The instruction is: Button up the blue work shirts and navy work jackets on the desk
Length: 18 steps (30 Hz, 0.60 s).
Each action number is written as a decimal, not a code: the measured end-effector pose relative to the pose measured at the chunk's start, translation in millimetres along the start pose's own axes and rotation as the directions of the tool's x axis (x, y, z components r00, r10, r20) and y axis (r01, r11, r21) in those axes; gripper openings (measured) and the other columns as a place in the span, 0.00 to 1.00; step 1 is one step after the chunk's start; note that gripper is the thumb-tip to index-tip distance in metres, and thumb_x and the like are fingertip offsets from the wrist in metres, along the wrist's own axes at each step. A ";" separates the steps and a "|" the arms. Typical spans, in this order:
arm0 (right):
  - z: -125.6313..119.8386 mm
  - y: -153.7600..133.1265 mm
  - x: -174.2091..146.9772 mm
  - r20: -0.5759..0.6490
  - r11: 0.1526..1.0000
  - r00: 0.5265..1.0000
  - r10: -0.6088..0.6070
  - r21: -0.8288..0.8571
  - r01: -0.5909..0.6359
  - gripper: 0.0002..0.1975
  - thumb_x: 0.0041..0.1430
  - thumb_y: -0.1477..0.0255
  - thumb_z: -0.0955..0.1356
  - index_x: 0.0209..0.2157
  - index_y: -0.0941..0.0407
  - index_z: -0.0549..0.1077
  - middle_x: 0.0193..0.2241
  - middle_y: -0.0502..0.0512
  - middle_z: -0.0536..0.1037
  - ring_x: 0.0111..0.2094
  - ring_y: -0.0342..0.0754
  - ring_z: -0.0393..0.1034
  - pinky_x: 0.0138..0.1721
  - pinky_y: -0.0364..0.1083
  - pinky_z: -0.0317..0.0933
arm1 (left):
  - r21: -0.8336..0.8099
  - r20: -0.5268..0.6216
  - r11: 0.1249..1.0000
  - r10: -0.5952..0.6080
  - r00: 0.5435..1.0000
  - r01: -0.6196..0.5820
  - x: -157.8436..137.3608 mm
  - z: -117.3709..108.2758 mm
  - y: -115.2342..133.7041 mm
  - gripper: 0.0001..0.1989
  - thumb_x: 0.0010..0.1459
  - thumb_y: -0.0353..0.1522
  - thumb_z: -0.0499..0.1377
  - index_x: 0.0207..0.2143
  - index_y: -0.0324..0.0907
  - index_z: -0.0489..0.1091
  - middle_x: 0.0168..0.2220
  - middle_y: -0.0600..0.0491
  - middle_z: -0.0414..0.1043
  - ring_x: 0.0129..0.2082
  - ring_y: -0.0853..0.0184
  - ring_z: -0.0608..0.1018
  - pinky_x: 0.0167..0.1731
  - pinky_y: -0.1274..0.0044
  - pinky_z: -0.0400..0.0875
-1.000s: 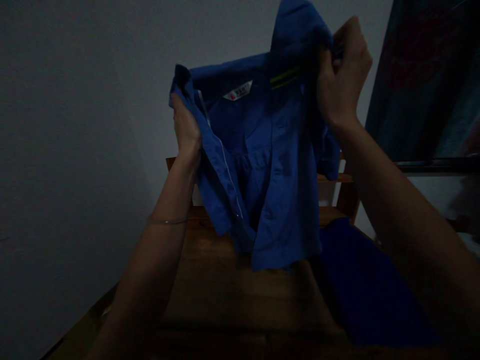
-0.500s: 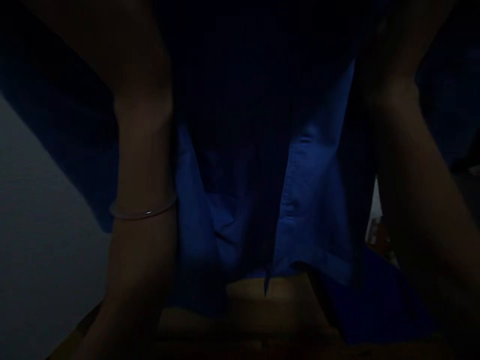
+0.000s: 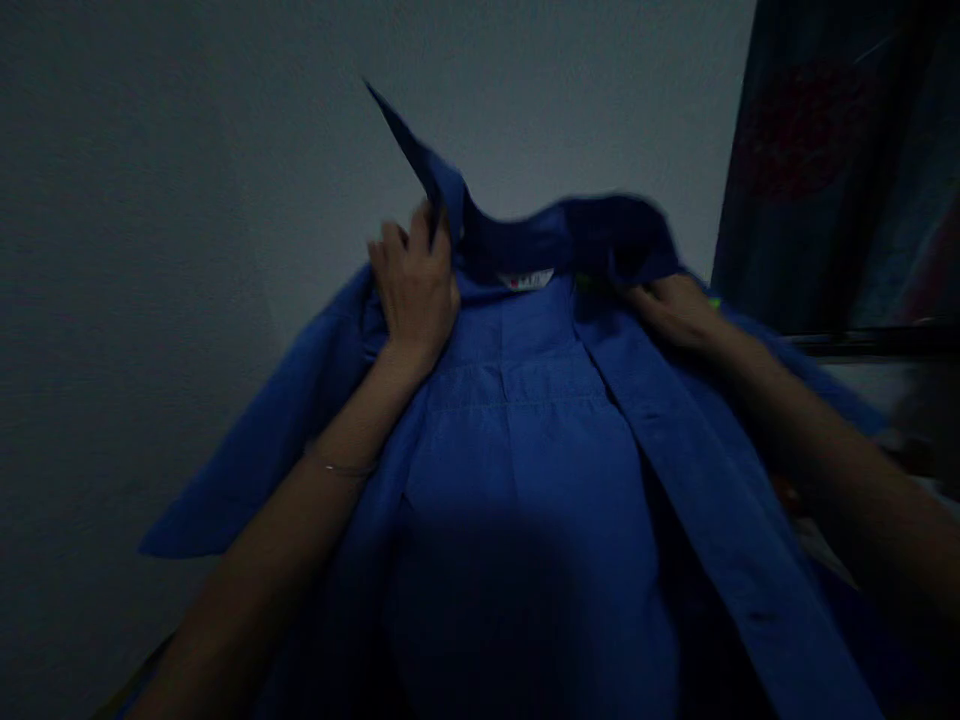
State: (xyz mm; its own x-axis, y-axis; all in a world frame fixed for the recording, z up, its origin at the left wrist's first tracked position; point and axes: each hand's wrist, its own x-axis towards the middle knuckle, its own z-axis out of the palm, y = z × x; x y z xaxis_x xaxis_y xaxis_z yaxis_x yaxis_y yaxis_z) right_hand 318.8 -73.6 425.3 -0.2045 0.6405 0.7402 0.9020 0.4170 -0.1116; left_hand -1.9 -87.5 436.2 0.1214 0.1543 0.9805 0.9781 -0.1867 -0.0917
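Observation:
A blue work jacket (image 3: 540,450) hangs spread in front of me, its front unfastened and its inside facing me. My left hand (image 3: 416,285) grips it by the collar and shoulder on the left, fingers curled over the cloth. On the other side my right hand (image 3: 675,310) is closed on the jacket just under the collar (image 3: 622,225), its fingertips hidden by the fabric. A white label (image 3: 526,280) shows inside the neck. The left collar tip sticks up. A thin bangle (image 3: 349,469) circles my left wrist.
A pale wall (image 3: 225,150) stands behind the jacket. At the upper right is a dark window (image 3: 832,240) with a red patch on it. Some items at the right edge are too dark to make out.
The view has risen from the jacket's lower part to its collar. Both hands, out of sight before, now show gripping it near the neck, and the jacket appears farther from me.

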 end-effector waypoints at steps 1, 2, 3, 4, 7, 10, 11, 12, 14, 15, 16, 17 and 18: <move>31.3 -1.7 -11.8 0.062 1.000 0.998 0.009 0.013 -0.010 0.30 0.63 0.57 0.53 0.49 0.68 0.66 0.48 0.67 0.70 0.48 0.52 0.65 0.51 0.51 0.54 | -0.015 0.109 1.000 0.004 0.994 -0.002 -21.7 21.2 -0.5 0.28 0.57 0.27 0.49 0.60 0.38 0.50 0.61 0.45 0.52 0.56 0.48 0.60 0.52 0.56 0.56; 65.6 -1.9 -28.3 0.106 1.000 0.994 0.022 0.020 -0.024 0.29 0.63 0.57 0.55 0.51 0.67 0.64 0.49 0.67 0.70 0.49 0.52 0.65 0.52 0.51 0.55 | -0.037 0.192 0.999 0.010 0.981 -0.003 -48.7 45.3 -3.4 0.26 0.57 0.28 0.48 0.59 0.37 0.53 0.61 0.43 0.53 0.56 0.49 0.60 0.52 0.57 0.56; 100.8 -0.4 -49.7 0.152 0.999 0.988 0.042 0.021 -0.045 0.29 0.62 0.57 0.58 0.53 0.66 0.62 0.52 0.68 0.68 0.51 0.53 0.63 0.54 0.50 0.54 | -0.063 0.268 0.998 0.022 0.963 -0.006 -80.5 70.0 -7.8 0.25 0.58 0.30 0.48 0.58 0.37 0.55 0.61 0.42 0.53 0.56 0.49 0.60 0.52 0.58 0.56; 134.2 2.6 -75.9 0.209 0.997 0.976 0.065 0.018 -0.070 0.30 0.61 0.57 0.59 0.55 0.66 0.61 0.54 0.69 0.65 0.54 0.54 0.61 0.55 0.50 0.54 | -0.093 0.361 0.996 0.031 0.932 0.002 -116.1 93.2 -12.7 0.24 0.58 0.31 0.49 0.57 0.37 0.57 0.61 0.42 0.53 0.56 0.49 0.60 0.53 0.58 0.55; 203.8 12.0 -167.0 0.429 0.971 0.880 0.206 0.025 -0.239 0.35 0.61 0.56 0.57 0.61 0.65 0.49 0.61 0.67 0.50 0.60 0.55 0.52 0.57 0.48 0.51 | -0.129 0.626 0.986 0.002 0.780 0.101 -226.0 137.0 -27.7 0.20 0.55 0.36 0.53 0.49 0.37 0.67 0.58 0.40 0.58 0.58 0.49 0.58 0.54 0.59 0.53; 214.3 4.1 -243.3 0.464 0.977 0.867 0.180 0.019 -0.214 0.34 0.61 0.56 0.56 0.62 0.61 0.49 0.61 0.63 0.52 0.59 0.55 0.53 0.58 0.51 0.51 | -0.130 0.673 0.951 -0.122 0.730 0.279 -300.6 142.1 -37.8 0.15 0.57 0.35 0.52 0.42 0.36 0.71 0.55 0.38 0.61 0.57 0.50 0.59 0.54 0.60 0.53; 208.1 -4.1 -262.7 0.450 0.982 0.880 0.150 0.032 -0.184 0.33 0.61 0.56 0.56 0.62 0.59 0.50 0.61 0.61 0.54 0.59 0.54 0.55 0.58 0.52 0.52 | -0.177 0.678 0.927 -0.128 0.724 0.330 -313.8 139.9 -38.0 0.14 0.56 0.34 0.52 0.41 0.38 0.71 0.54 0.40 0.63 0.56 0.52 0.61 0.54 0.62 0.54; 199.7 -14.7 -279.7 0.423 0.987 0.898 0.121 0.047 -0.156 0.32 0.61 0.57 0.57 0.62 0.56 0.50 0.60 0.59 0.56 0.58 0.53 0.55 0.58 0.52 0.52 | -0.239 0.692 0.889 -0.126 0.711 0.391 -322.0 137.9 -35.8 0.13 0.56 0.33 0.52 0.40 0.40 0.71 0.51 0.42 0.65 0.54 0.54 0.64 0.54 0.63 0.55; 183.0 -41.1 -309.3 0.377 0.992 0.923 0.080 0.062 -0.112 0.31 0.59 0.58 0.60 0.62 0.52 0.50 0.60 0.55 0.58 0.58 0.52 0.56 0.57 0.52 0.55 | -0.374 0.756 0.742 -0.105 0.646 0.557 -327.4 137.8 -23.6 0.10 0.55 0.33 0.54 0.37 0.43 0.72 0.44 0.46 0.70 0.49 0.58 0.69 0.52 0.67 0.59; 177.4 -55.7 -322.6 0.360 0.994 0.932 0.048 0.071 -0.079 0.32 0.57 0.58 0.62 0.61 0.50 0.52 0.59 0.54 0.59 0.56 0.53 0.59 0.55 0.51 0.59 | -0.413 0.812 0.614 -0.087 0.577 0.673 -326.9 140.9 -14.1 0.08 0.54 0.33 0.55 0.35 0.44 0.73 0.40 0.48 0.72 0.45 0.59 0.72 0.50 0.69 0.62; 174.7 -70.4 -335.2 0.342 0.996 0.940 0.010 0.085 -0.042 0.32 0.55 0.59 0.64 0.61 0.47 0.53 0.58 0.53 0.61 0.54 0.53 0.62 0.52 0.50 0.62 | -0.412 0.871 0.461 -0.056 0.489 0.786 -325.6 146.0 -2.8 0.07 0.53 0.34 0.56 0.33 0.45 0.73 0.37 0.50 0.73 0.42 0.61 0.73 0.47 0.70 0.65; 175.0 -84.7 -347.0 0.307 0.995 0.952 -0.015 0.097 -0.016 0.32 0.54 0.59 0.65 0.60 0.44 0.54 0.56 0.51 0.64 0.52 0.54 0.65 0.49 0.50 0.65 | -0.373 0.918 0.308 -0.012 0.396 0.875 -324.4 152.8 9.7 0.06 0.52 0.34 0.57 0.32 0.44 0.73 0.34 0.50 0.73 0.38 0.62 0.74 0.44 0.71 0.67; 177.8 -97.9 -357.7 0.258 0.995 0.966 -0.002 0.097 -0.024 0.32 0.53 0.61 0.65 0.59 0.41 0.54 0.55 0.49 0.66 0.50 0.55 0.67 0.46 0.50 0.68 | -0.309 0.951 0.179 0.037 0.307 0.934 -323.9 160.7 23.0 0.06 0.51 0.34 0.58 0.31 0.43 0.72 0.32 0.51 0.73 0.35 0.63 0.75 0.41 0.72 0.69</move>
State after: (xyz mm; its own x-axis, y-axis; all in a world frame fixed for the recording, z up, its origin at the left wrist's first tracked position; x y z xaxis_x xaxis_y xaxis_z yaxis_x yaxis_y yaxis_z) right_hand 236.1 -228.9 53.6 -0.2976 0.7846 0.5440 0.8655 0.4622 -0.1931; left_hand 8.4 14.2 88.6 0.2341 0.9631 0.1328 0.2365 -0.1890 0.9531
